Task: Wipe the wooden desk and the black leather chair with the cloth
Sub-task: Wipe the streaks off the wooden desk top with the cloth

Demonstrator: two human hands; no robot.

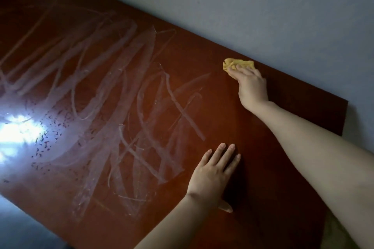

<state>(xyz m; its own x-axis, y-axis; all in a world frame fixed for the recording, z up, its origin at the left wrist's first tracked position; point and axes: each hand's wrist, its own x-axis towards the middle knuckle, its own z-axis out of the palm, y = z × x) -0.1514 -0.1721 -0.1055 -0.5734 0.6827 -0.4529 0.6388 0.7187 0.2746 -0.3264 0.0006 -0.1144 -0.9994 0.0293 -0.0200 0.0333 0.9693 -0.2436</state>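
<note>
- The right grip curls its fingers over a crumpled yellow cloth, pressing it onto the glossy reddish-brown wooden table near the far edge.
- The left grip lies flat and empty, nearer the person.
- Step in hand: wiping the table; whitish streaks lie left of both grips.
- The next move probably calls for sweeping the unstreaked stretch around the cloth.

Dim, soft picture; a white glare blazes on the glossy table at the left, with corners darkened and slightly blurred.
</note>
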